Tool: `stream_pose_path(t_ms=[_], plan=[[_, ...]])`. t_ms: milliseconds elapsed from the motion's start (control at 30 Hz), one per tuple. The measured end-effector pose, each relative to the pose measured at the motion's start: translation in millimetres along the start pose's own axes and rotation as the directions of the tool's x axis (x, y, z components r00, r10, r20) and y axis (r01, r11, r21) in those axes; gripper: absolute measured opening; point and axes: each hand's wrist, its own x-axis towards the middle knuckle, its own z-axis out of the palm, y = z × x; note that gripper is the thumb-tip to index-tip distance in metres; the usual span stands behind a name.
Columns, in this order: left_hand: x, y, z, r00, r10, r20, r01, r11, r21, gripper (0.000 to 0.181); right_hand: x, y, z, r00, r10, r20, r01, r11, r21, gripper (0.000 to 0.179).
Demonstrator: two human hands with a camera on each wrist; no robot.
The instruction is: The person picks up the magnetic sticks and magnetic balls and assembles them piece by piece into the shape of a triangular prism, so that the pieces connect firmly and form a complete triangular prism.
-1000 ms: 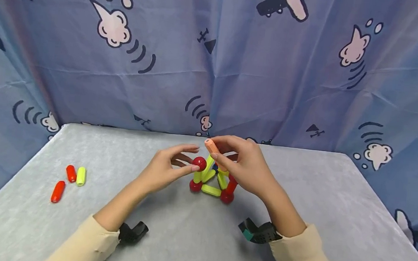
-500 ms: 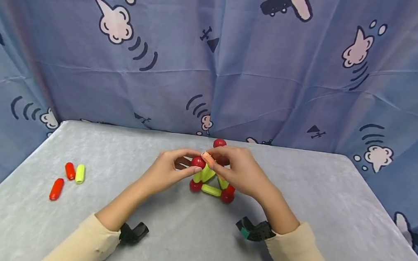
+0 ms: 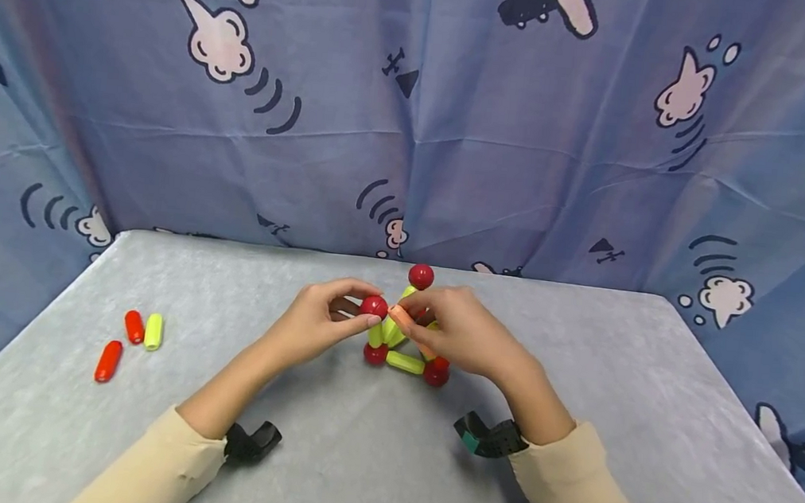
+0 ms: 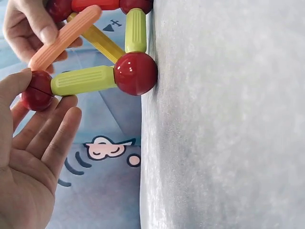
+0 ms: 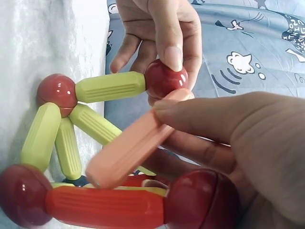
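My left hand [image 3: 318, 316] pinches a red ball [image 3: 374, 306] between thumb and fingers, atop an upright yellow-green rod [image 4: 83, 81]. A pale orange magnetic rod [image 5: 133, 143] is pinched in my right hand [image 3: 474, 334]. One end of it meets that ball in both wrist views. Both belong around a ball-and-rod frame standing on the table: red balls [image 3: 375, 354] at its corners, yellow-green rods [image 3: 405, 363] along the base, and a red rod [image 5: 105, 205] on its right side. A taller red ball [image 3: 421, 276] tops the far side. My right hand hides part of the frame.
Two red rods [image 3: 108, 362] and one yellow-green rod [image 3: 153, 332] lie loose on the left of the grey-covered table [image 3: 612, 398]. Behind the table hangs a blue printed curtain [image 3: 456, 128]. Each wrist wears a black camera mount [image 3: 490, 436].
My right hand has come down and left, bringing the orange rod's end to the red ball. The far red ball has come into sight. My left hand has shifted slightly left, still gripping its ball.
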Motion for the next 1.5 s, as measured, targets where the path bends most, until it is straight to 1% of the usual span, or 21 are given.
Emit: stream_pose_path(t_ms=[67,133,267,367,500,633,767,933,1033,1133,1233,1300,1367,1433,1500], plan=[[-0.7,-1.1,-0.1,1.000,0.000,0.001,0.000,1.000,0.000,0.034,0.8,-0.1,1.5,1.000,-0.001,0.028,0.001,1.000,-0.003,0.014],[-1.3,-1.8,-0.2,1.000,0.001,0.003,-0.001,1.000,0.003,0.034,1.6,-0.7,3.1,0.999,-0.005,0.035,0.007,0.999,-0.031,0.015],[-1.6,-1.2,-0.5,1.000,0.006,0.005,-0.007,1.000,0.008,0.034,2.7,-2.1,6.3,1.000,-0.008,0.020,0.010,0.994,-0.105,0.015],[-1.0,-0.2,-0.5,1.000,0.017,0.013,-0.017,1.000,0.007,0.033,3.3,-3.1,8.6,1.000,-0.005,0.010,0.007,0.984,-0.176,0.014],[-0.3,0.6,-0.3,0.999,0.033,0.024,-0.034,0.999,0.020,0.033,4.0,-4.4,10.7,1.000,-0.001,0.002,0.001,0.973,-0.230,0.012],[-0.1,1.8,0.7,0.998,0.047,0.030,-0.048,0.998,0.033,0.034,3.7,-5.6,10.2,1.000,0.021,0.005,-0.019,0.972,-0.235,0.011],[-0.1,4.2,3.2,0.996,0.069,0.049,-0.072,0.996,0.053,0.034,3.7,-6.3,9.3,0.999,0.045,0.022,-0.039,0.969,-0.244,0.009],[-0.3,6.4,5.1,0.995,0.083,0.055,-0.087,0.993,0.076,0.034,3.5,-6.4,8.6,0.999,0.037,0.031,-0.027,0.966,-0.256,0.009],[-0.2,6.5,5.5,0.995,0.081,0.056,-0.085,0.993,0.080,0.034,1.5,-5.8,3.8,0.999,0.023,0.029,-0.015,0.972,-0.235,0.011],[0.2,7.1,5.8,0.995,0.083,0.055,-0.088,0.992,0.088,0.034,-2.7,-3.2,-7.3,1.000,0.018,-0.002,-0.018,0.982,-0.188,0.020],[0.3,7.0,6.7,0.995,0.079,0.056,-0.084,0.992,0.094,0.035,-8.9,5.1,-20.1,0.996,0.052,-0.067,-0.061,0.990,-0.128,0.027],[0.0,7.1,7.4,0.996,0.070,0.057,-0.075,0.993,0.095,0.036,-13.3,14.6,-26.2,0.991,0.083,-0.102,-0.091,0.993,-0.074,0.028],[-0.3,7.0,7.7,0.997,0.057,0.058,-0.062,0.993,0.097,0.037,-18.0,25.7,-29.3,0.986,0.113,-0.122,-0.116,0.993,-0.018,0.032],[-0.6,7.8,7.6,0.997,0.049,0.059,-0.054,0.993,0.102,0.037,-22.8,36.9,-29.6,0.985,0.137,-0.106,-0.134,0.990,0.037,0.039],[-0.5,9.0,7.0,0.997,0.039,0.063,-0.046,0.993,0.113,0.038,-28.3,47.3,-27.6,0.984,0.170,-0.050,-0.164,0.982,0.098,0.047]])
